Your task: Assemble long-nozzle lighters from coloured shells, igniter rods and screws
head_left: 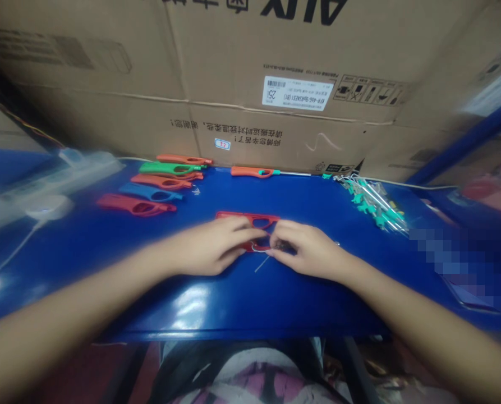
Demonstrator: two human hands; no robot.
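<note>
In front of me on the blue table lie red plastic lighter casing pieces (247,215), with a trigger opening showing in the rear one. My left hand (214,244) is closed over the left part of the front red piece, fingers pointing right and partly hiding it. My right hand (303,247) pinches at the right end of the same piece. Something small and dark shows between its fingers, too blurred to name. A thin pale wire (262,264) sticks out below the fingertips, and a white lead curves along the red piece.
Several coloured lighter casings (149,193) lie in a row at the left. An orange lighter (250,172) with a metal tube lies at the back. Green parts with metal tubes (376,205) are heaped at the right. A cardboard wall (191,67) stands behind; a power strip (86,174) is far left.
</note>
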